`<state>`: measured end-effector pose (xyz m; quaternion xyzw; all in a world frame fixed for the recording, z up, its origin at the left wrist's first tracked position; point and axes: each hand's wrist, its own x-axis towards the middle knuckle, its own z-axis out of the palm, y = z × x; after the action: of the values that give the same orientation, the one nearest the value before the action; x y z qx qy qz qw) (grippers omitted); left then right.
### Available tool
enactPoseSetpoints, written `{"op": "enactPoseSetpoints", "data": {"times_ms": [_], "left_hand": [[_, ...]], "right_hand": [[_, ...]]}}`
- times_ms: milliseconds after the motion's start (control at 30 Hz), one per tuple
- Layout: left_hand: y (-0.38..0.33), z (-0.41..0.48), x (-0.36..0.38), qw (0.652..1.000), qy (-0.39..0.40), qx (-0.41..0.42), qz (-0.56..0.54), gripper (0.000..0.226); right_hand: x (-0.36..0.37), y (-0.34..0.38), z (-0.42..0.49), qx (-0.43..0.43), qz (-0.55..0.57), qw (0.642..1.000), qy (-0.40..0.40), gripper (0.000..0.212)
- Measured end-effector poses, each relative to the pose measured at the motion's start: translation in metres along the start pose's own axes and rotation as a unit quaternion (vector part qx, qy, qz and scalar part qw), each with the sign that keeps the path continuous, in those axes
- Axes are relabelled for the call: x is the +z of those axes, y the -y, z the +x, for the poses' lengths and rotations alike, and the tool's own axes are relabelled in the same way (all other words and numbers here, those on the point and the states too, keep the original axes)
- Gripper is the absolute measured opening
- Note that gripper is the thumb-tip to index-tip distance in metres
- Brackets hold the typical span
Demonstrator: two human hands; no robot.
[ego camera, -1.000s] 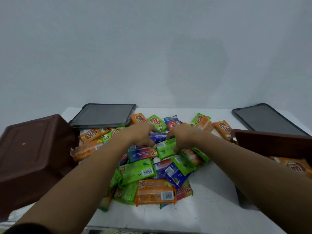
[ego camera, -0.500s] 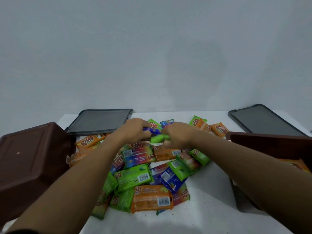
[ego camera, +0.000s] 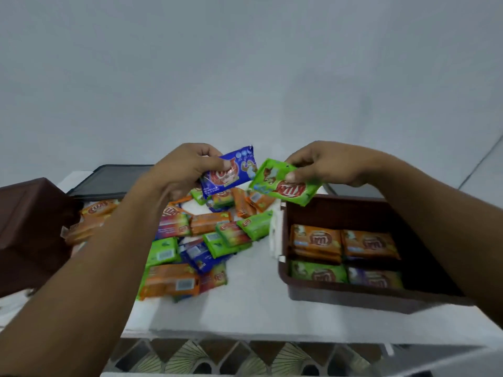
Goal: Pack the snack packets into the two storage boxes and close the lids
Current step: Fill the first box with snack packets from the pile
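Observation:
My left hand point(ego camera: 187, 167) pinches a blue snack packet point(ego camera: 231, 174) raised above the pile. My right hand point(ego camera: 326, 165) pinches a green snack packet point(ego camera: 283, 183) just above the far left corner of the right brown storage box point(ego camera: 326, 299). That box holds orange, green and purple packets point(ego camera: 343, 254) laid flat. A heap of orange, green and blue packets point(ego camera: 196, 240) lies on the white table point(ego camera: 258, 308). The left brown storage box point(ego camera: 30, 229) stands at the left edge, its inside hidden.
One dark lid point(ego camera: 109, 183) lies flat at the back left behind my left arm. A second dark lid point(ego camera: 351, 190) shows behind the right box. The table's front edge is near, with a patterned floor point(ego camera: 217, 357) below.
Both hands have lifted out of the pile, each with one packet, and the right hand has moved toward the right box. The camera has tilted down, showing the box's inside.

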<state>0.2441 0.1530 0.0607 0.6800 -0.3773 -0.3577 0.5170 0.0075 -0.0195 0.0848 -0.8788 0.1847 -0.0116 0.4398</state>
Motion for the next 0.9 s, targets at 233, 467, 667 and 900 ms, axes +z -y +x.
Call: {"op": "enactPoseSetpoints", "data": {"times_ms": [233, 467, 667, 900], "left_hand": [[-0.015, -0.013, 0.113, 0.969, 0.186, -0.010, 0.161, 0.016], [-0.004, -0.015, 0.191, 0.878, 0.225, -0.015, 0.422, 0.014], [0.012, -0.009, 0.216, 0.830, 0.241, -0.068, 0.498, 0.021], [0.030, -0.008, 0.233, 0.780, 0.287, -0.081, 0.550, 0.027]], "right_hand": [[-0.040, -0.066, -0.082, 0.119, -0.022, 0.991, 0.061, 0.016], [-0.017, -0.118, -0.111, 0.171, -0.079, 0.979, 0.082, 0.005], [0.007, -0.134, -0.108, 0.228, -0.165, 0.951, 0.129, 0.029], [0.017, -0.120, -0.112, 0.198, -0.318, 0.898, 0.231, 0.040]]}}
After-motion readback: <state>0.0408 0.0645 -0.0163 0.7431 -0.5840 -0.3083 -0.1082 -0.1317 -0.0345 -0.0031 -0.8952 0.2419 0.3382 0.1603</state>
